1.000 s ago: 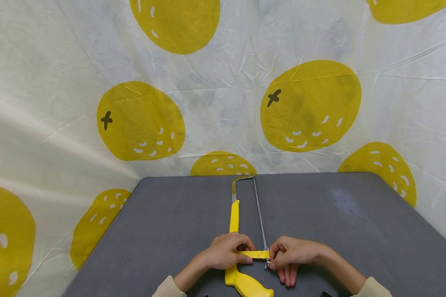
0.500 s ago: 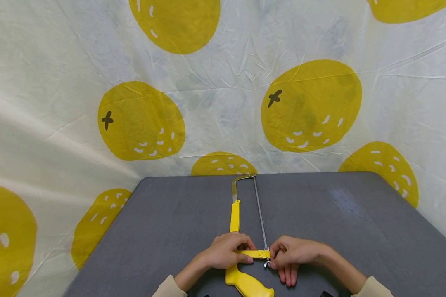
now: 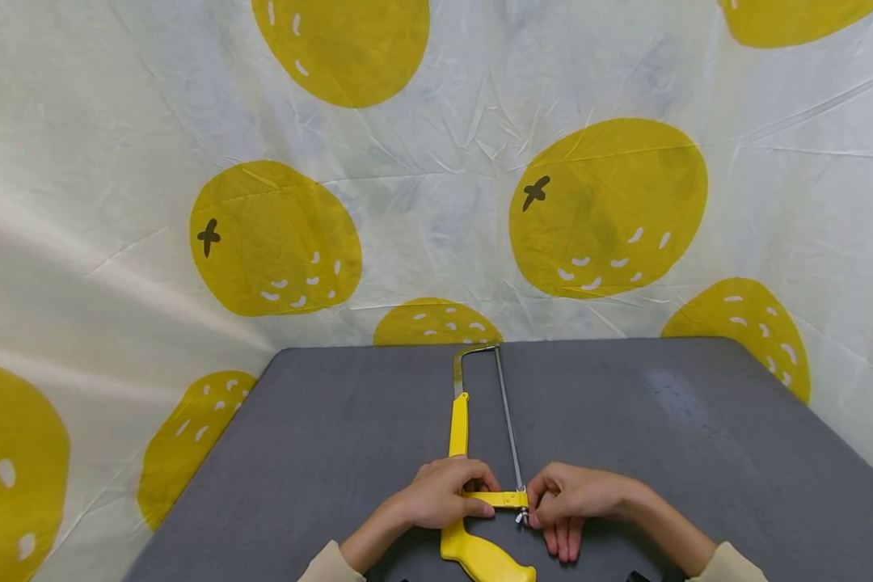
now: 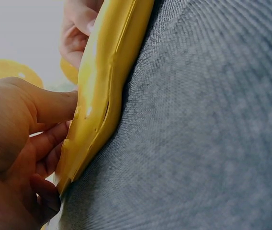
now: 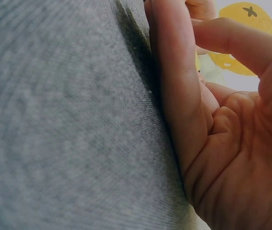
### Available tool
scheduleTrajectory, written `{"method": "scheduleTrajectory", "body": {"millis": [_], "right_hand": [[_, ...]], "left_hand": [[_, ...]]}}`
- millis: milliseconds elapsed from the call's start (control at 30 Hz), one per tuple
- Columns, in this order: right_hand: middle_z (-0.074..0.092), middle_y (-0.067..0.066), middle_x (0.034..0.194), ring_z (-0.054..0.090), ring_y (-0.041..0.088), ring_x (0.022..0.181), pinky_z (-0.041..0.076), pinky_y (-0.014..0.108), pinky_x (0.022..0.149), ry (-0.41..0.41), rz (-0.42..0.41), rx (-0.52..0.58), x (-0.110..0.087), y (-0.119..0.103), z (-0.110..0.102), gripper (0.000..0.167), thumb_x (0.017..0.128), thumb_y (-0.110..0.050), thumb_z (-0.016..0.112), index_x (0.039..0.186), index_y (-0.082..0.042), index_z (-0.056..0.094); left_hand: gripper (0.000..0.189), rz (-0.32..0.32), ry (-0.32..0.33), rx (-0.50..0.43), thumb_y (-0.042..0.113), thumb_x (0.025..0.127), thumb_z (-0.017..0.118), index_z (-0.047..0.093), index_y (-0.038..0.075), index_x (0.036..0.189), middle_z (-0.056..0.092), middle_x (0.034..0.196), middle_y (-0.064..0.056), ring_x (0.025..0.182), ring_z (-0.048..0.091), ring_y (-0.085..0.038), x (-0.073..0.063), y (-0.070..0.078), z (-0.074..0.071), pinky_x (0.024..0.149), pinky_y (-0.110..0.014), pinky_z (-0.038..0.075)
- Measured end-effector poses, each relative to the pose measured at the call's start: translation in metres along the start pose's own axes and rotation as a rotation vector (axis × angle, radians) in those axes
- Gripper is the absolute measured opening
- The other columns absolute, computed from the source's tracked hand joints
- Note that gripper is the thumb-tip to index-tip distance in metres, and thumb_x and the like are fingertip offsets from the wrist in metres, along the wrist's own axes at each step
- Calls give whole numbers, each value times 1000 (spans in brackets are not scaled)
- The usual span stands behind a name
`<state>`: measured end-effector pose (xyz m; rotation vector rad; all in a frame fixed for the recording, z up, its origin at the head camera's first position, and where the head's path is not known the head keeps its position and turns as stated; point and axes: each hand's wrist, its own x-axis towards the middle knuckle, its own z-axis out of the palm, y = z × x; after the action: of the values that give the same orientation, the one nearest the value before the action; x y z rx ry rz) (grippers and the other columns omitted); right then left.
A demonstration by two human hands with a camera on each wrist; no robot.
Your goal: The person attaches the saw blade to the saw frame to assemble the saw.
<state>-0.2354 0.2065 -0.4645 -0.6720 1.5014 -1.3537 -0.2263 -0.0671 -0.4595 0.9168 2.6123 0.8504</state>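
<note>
A hacksaw [image 3: 483, 558] with a yellow handle and frame lies flat on the dark grey table, its metal bow pointing away. My left hand [image 3: 447, 493] grips the yellow frame just above the handle, thumb on the near side of the crossbar. At the near end of the thin blade [image 3: 509, 420] sits a small silver wing nut [image 3: 521, 517]. My right hand [image 3: 578, 497] pinches at this nut with thumb and index finger, the other fingers reaching down to the table. In the right wrist view those fingers hide the nut; the left wrist view shows the yellow handle [image 4: 102, 81] up close.
The grey table [image 3: 349, 420] extends around the saw on both sides. Behind it and at the sides hangs a pale cloth [image 3: 436, 226] printed with large yellow fruit. The saw's far end reaches nearly to the table's back edge.
The wing nut has turned a little at my right fingertips. Both hands and the hacksaw stay in nearly the same place.
</note>
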Motion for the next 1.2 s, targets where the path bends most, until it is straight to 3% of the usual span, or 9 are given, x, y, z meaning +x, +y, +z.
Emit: {"method": "scheduleTrajectory", "body": {"millis": [400, 667, 933, 1200], "right_hand": [[73, 3, 75, 72, 4, 61, 58, 24, 56, -14, -16, 8, 1, 6, -1, 13, 99, -4, 58, 105, 7, 61], [73, 3, 74, 72, 4, 61, 58, 24, 55, -5, -18, 6, 3, 7, 0, 35, 98, -2, 57, 110, 29, 46], [73, 4, 74, 72, 5, 60, 58, 25, 54, 9, -2, 13, 3, 7, -2, 11, 98, -2, 58, 103, 7, 61], [72, 4, 73, 72, 5, 59, 57, 25, 53, 13, 4, 19, 1, 4, -3, 11, 97, -2, 59, 103, 7, 62]], "left_hand": [[15, 0, 5, 8, 39, 91, 79, 74, 36, 104, 64, 91, 21, 81, 53, 8, -1, -2, 3, 73, -17, 41], [15, 10, 5, 5, 39, 91, 79, 74, 35, 105, 63, 91, 21, 81, 52, 8, -1, -4, 4, 73, -18, 40], [15, 18, 6, 13, 39, 92, 78, 74, 35, 105, 62, 90, 22, 81, 50, 9, 1, -5, 5, 72, -17, 40], [15, 5, 2, -7, 38, 91, 78, 74, 34, 105, 63, 90, 22, 80, 51, 8, 3, -4, 4, 72, -17, 40]]}}
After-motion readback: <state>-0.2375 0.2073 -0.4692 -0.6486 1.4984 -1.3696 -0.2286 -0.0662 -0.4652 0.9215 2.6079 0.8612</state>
